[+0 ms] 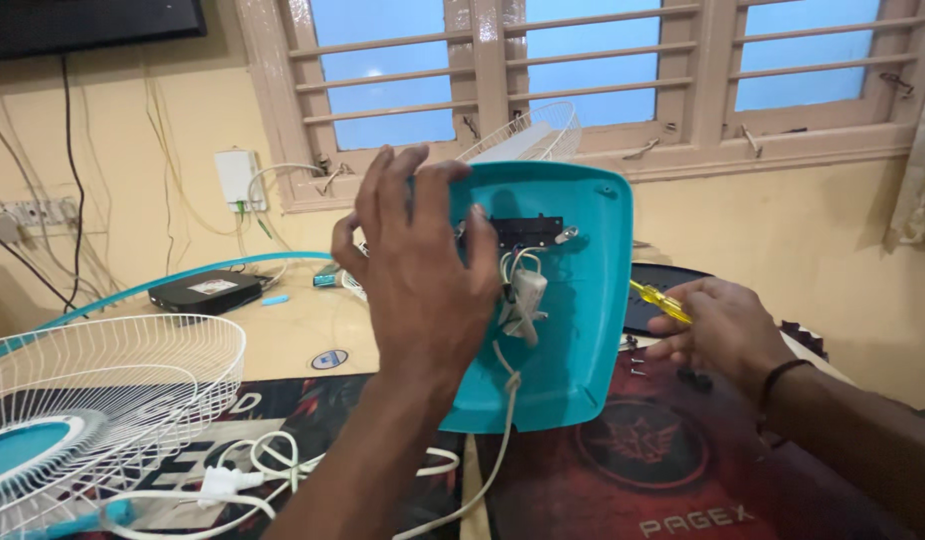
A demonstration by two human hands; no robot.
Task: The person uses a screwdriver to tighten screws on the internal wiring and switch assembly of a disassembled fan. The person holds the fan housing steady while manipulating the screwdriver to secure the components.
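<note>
Windows fill the top; mid-frame, left hand grips the teal panel upright, right hand clamps a yellow screwdriver.

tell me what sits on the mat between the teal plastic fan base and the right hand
A few small dark screws lie there on the red mat, between the teal base and the right hand, per the head view.

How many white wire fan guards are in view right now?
2. One wire guard lies at the lower left on the table; another stands by the window behind the teal base cover that the left hand holds. More may be hidden.
</note>
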